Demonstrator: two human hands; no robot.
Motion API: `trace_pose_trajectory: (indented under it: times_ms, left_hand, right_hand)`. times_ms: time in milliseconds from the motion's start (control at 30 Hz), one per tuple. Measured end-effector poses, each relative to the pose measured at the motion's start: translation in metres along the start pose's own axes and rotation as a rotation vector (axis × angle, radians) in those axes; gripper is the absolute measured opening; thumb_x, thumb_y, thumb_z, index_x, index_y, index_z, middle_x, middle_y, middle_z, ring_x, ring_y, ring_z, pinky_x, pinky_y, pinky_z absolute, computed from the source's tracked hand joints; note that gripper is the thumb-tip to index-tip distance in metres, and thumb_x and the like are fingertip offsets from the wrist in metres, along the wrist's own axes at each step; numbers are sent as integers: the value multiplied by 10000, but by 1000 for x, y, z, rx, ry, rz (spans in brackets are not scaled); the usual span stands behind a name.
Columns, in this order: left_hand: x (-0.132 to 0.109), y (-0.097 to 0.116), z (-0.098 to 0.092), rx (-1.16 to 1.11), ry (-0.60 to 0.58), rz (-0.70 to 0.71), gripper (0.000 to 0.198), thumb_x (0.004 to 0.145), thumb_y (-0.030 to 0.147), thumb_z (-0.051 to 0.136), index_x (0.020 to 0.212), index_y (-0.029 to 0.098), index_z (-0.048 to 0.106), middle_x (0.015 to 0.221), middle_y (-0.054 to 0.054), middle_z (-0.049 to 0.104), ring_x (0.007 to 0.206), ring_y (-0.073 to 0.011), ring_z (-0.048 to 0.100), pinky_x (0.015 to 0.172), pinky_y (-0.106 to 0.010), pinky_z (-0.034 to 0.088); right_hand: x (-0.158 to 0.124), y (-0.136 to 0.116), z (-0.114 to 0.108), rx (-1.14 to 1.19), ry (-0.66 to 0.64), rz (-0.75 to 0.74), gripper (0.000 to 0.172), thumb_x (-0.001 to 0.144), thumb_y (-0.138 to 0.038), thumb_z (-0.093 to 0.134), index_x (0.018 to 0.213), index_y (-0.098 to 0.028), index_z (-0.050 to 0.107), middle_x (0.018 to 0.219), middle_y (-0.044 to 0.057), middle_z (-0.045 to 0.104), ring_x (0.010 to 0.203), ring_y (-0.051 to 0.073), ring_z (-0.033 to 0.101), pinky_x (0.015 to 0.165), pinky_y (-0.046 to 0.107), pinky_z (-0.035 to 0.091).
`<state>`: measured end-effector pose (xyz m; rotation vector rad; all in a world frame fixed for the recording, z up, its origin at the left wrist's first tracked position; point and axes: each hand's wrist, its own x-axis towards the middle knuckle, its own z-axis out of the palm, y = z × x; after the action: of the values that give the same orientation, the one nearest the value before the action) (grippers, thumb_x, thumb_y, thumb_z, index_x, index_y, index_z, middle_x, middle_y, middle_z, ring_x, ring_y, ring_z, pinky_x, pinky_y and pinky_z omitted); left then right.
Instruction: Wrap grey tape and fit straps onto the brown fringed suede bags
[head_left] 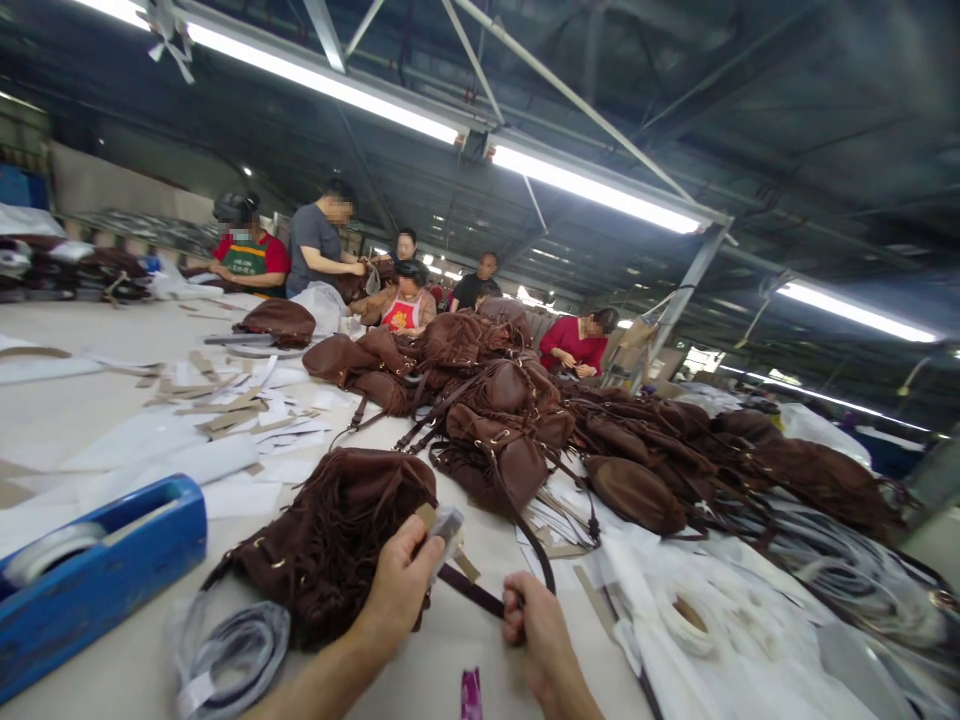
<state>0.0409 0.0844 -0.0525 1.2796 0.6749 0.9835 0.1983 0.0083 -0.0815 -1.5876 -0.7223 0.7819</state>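
A brown fringed leather handbag (337, 520) lies on the table in front of me. My left hand (397, 580) is closed over its right side, pinching a crumpled piece of clear plastic wrapping (448, 530) with tan card bits beside it. A dark brown strap (474, 590) runs from under that wrapping to my right hand (534, 625). The fingers of my right hand are curled shut around the strap, and a loop of it arches up behind the knuckles. Which bag the strap's far end joins is hard to make out.
A blue tape dispenser (105, 570) stands at left, near a coiled grey plastic-wrapped bundle (238, 650). Brown bags (495, 400) pile up ahead. Paper and card strips (232, 400) litter the left; a white roll (686, 615) lies right. Several people work across the table.
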Motion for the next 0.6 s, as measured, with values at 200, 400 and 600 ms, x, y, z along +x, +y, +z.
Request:
trace_pose_trajectory:
  times_ms: [200,400,600]
  left_hand:
    - [4,-4,-4,-136,-84,-263,478,568,578,681,732,157,527,535,15,542,413,-75,401,433,-210,253]
    - [-1,3,-6,-208,-123,-332,447,524,518,701,720,150,541,498,10,548,415,-88,434,432,-222,290]
    - [-3,3,-6,-130,-154,-329,389,556,483,688,702,164,518,525,12,539,435,-93,436,442,-223,292]
  right_hand:
    - [13,-16,-18,-582,57,-759,415,834,-284,506,1226,-177,594,1173,142,639,1076,290,591,929,443,468]
    - [9,-10,-13,-748,-221,-1158,362,908,-173,492,1182,-335,665,1244,74,630,1019,233,629,891,355,510]
    - [-6,-34,-10,-634,-436,-1103,275,923,-199,512,1094,-307,698,1081,57,700,977,212,641,866,292,507]
